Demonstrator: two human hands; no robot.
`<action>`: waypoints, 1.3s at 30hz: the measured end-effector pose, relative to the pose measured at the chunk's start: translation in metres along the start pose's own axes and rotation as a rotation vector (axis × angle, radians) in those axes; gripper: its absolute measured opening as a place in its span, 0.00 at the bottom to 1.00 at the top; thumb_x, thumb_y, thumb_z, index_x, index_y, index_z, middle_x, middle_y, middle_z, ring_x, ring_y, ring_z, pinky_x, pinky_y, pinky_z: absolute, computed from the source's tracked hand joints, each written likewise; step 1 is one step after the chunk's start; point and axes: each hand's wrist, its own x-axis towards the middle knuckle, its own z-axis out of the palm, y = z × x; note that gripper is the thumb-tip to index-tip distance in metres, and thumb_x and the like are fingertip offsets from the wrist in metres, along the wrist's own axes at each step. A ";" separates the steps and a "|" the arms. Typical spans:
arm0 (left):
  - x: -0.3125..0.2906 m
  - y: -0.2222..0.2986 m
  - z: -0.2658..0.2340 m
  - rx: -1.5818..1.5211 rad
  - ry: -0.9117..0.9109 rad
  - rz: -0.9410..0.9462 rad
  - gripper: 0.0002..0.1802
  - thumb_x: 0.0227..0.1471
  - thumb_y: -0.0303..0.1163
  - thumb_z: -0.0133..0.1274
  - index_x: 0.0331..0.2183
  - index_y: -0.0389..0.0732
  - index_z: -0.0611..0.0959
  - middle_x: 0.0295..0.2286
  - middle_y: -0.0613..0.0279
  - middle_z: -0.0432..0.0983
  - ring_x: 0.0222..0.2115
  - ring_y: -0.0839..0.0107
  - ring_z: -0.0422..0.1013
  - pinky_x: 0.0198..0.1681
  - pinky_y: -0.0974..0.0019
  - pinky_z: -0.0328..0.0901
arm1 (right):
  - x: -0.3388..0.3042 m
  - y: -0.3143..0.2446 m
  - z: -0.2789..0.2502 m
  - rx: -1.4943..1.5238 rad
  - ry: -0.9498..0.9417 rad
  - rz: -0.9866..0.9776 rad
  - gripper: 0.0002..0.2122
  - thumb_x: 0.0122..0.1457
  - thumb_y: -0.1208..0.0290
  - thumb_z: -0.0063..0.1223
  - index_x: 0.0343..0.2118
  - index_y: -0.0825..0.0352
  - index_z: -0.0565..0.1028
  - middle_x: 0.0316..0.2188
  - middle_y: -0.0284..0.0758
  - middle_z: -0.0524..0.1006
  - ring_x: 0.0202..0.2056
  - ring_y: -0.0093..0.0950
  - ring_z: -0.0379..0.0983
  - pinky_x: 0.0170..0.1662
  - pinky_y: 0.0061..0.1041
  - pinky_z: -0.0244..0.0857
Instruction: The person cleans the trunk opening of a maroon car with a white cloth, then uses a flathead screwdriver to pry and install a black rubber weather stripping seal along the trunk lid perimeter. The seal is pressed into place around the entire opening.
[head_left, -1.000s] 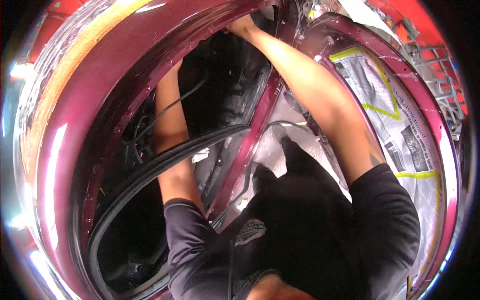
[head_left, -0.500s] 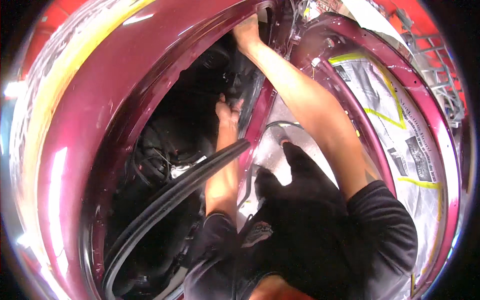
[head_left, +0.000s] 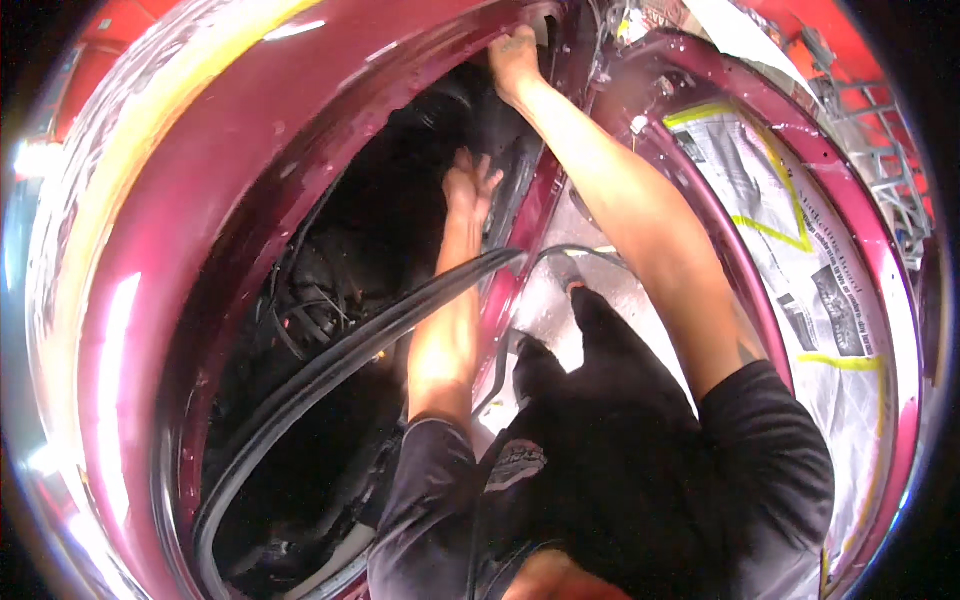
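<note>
My left hand (head_left: 473,186) is raised inside the dark car interior with fingers spread, and it appears to hold nothing. Farther up, my right hand (head_left: 514,62) is curled against the upper end of the maroon door frame (head_left: 400,75); its fingertips and whatever they grip are hidden. A long black rubber weatherstrip (head_left: 330,350) hangs loose in a curve from the lower left of the door opening. Its upper end passes over my left forearm and reaches the maroon sill (head_left: 510,285).
On the right stands the open maroon door (head_left: 755,310), its inner side covered with printed sheeting (head_left: 825,270) and yellow tape. Loose wires (head_left: 320,310) lie inside the car. A black cable or hose (head_left: 575,248) bends above the floor near my feet.
My left hand has moved slightly up and right, its fingers spreading. My right hand has shifted a little right. The loose weatherstrip end sits higher and farther right; the view has shifted somewhat too.
</note>
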 end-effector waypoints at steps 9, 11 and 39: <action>-0.113 0.016 -0.040 0.317 -0.045 0.179 0.33 0.68 0.35 0.49 0.67 0.35 0.59 0.60 0.42 0.66 0.48 0.54 0.76 0.44 0.59 0.76 | 0.021 0.017 -0.018 0.216 -0.118 0.259 0.09 0.65 0.75 0.50 0.40 0.74 0.80 0.34 0.38 0.82 0.35 0.27 0.77 0.41 0.28 0.71; -0.152 0.049 -0.042 0.316 0.032 0.357 0.32 0.67 0.31 0.51 0.66 0.35 0.61 0.55 0.45 0.71 0.42 0.58 0.78 0.40 0.61 0.77 | 0.025 0.031 -0.029 0.073 -0.096 0.217 0.08 0.64 0.75 0.51 0.41 0.71 0.80 0.35 0.37 0.82 0.35 0.27 0.76 0.41 0.28 0.70; -0.371 0.186 0.033 0.230 -0.186 1.042 0.33 0.60 0.21 0.54 0.64 0.28 0.64 0.53 0.40 0.74 0.45 0.54 0.78 0.48 0.54 0.78 | -0.239 -0.178 -0.005 0.021 -0.637 0.000 0.20 0.63 0.68 0.60 0.57 0.66 0.75 0.42 0.31 0.79 0.42 0.20 0.74 0.51 0.22 0.67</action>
